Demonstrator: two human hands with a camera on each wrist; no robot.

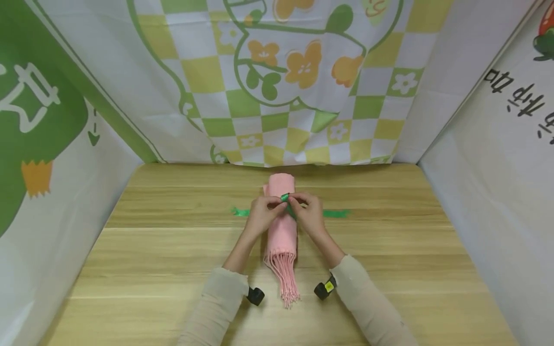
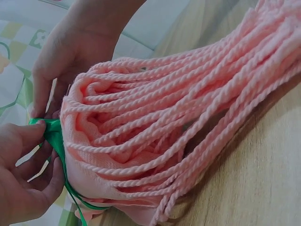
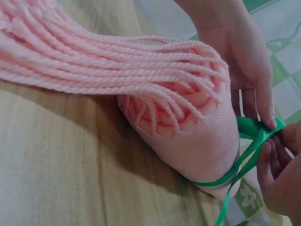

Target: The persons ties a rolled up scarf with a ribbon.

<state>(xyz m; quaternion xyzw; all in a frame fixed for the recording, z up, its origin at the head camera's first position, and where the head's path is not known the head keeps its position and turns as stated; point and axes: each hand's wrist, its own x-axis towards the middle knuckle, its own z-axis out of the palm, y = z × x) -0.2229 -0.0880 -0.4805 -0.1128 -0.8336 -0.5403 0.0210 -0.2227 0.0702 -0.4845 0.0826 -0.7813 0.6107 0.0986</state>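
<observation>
A rolled pink scarf point(image 1: 282, 236) lies lengthwise on the table, its twisted fringe point(image 1: 285, 283) trailing toward the person. Around the roll runs a green ribbon point(image 2: 55, 136), gathered on top; its ends reach out left point(image 1: 241, 212) and right point(image 1: 336, 213). With thumb and fingertips, the left hand point(image 1: 261, 215) pinches the gathered ribbon above the scarf. From the other side, the right hand point(image 1: 310, 214) pinches the same ribbon point(image 3: 254, 132), and the fingertips nearly meet. Whether the ribbon is knotted there cannot be told, as fingers cover part of it.
The wooden table point(image 1: 173, 259) extends around the scarf. A checked, flowered cloth point(image 1: 277, 134) hangs along the back edge, with printed white panels at left and right. Each wrist carries a small black camera, one left point(image 1: 255, 296) and one right point(image 1: 322, 290).
</observation>
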